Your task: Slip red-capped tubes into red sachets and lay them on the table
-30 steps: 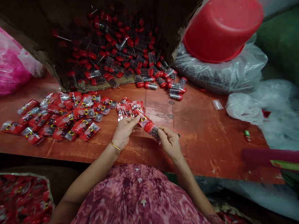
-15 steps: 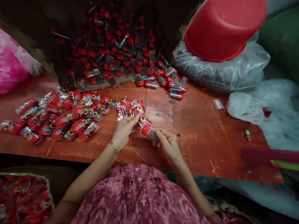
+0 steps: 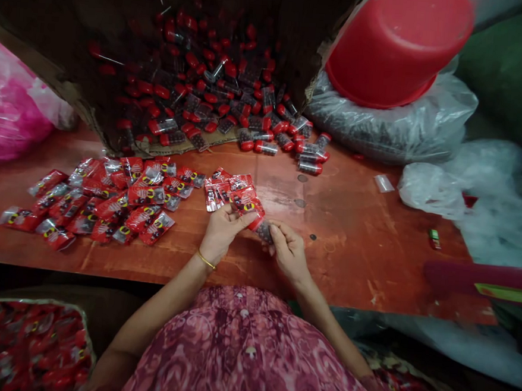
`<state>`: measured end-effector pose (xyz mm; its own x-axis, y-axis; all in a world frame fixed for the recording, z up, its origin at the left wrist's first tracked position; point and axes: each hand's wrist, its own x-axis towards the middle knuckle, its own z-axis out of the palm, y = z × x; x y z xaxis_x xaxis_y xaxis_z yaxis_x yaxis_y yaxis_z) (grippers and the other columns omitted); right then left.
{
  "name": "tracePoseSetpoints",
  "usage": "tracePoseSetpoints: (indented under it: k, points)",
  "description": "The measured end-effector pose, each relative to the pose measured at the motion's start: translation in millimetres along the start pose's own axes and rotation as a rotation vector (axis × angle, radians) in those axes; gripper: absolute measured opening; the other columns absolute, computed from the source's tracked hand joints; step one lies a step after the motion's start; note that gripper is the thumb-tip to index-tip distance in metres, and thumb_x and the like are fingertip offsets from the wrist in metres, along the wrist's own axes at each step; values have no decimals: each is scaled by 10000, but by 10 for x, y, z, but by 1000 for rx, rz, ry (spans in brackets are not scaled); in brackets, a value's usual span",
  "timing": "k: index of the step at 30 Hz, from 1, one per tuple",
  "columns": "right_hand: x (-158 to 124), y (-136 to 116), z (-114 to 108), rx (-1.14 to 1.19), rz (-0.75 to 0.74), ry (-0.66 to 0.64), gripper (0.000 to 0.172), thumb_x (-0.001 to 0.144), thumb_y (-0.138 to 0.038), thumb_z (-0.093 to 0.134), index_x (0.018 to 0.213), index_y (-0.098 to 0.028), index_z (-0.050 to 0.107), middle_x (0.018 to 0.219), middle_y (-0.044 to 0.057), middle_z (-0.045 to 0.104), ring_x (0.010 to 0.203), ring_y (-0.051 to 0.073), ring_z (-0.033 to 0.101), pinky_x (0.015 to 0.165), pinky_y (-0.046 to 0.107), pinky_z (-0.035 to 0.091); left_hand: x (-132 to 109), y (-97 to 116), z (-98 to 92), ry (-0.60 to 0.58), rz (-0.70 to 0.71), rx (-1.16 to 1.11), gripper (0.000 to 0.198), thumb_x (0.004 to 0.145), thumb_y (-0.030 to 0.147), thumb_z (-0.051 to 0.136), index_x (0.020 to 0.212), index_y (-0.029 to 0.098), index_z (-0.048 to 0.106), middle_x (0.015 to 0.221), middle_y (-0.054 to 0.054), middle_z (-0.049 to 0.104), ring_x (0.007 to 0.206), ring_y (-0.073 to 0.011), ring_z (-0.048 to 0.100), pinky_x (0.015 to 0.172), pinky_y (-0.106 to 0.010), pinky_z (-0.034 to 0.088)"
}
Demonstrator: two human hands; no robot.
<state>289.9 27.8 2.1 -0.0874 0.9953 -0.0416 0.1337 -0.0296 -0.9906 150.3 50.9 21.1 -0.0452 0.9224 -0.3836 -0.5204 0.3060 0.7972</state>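
Note:
Between thumb and fingers, my left hand pinches a red printed packet. My right hand grips a small clear bottle with dark contents by its base. The bottle's red-capped end meets the packet's near edge, close to my left thumb; how far it is inside I cannot tell. Beyond my left hand lie several flat red packets. Farther left spreads a pile of filled red packets.
An open cardboard box spills red-capped bottles at the back. A red tub stands upside down on a plastic bag. A sack of red packets is below left. A small clear piece lies on the red table.
The bottle's red cap, plainly visible before, is now mostly covered at the packet's edge. My hands have come slightly closer together, and the packet lies flatter over my left fingers.

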Motion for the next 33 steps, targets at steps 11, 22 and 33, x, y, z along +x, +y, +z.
tracePoseSetpoints:
  k: [11,22,33]
  points:
    - [64,66,181,54,50,16,332,876,-483,405,920,-188,548,579,-41,508,406,82,420,387,216,354,-19,-100,66,75,-69,-175,366,449,258,839,721,109,644,685,3,685,618,-81,599,714,-227,466]
    - [121,121,265,369,92,-22,288,825,-484,510,946,-229,454,639,-75,528,402,63,483,442,213,411,4,-116,39,77,1,-203,321,539,299,795,746,131,615,677,18,670,537,-66,566,549,-190,439]
    - [398,83,475,203,24,-125,322,758,-517,568,756,-208,478,573,-54,523,437,80,462,424,206,388,44,-9,-134,117,4,-104,405,488,366,814,733,125,599,604,18,644,503,-73,559,506,-190,435]
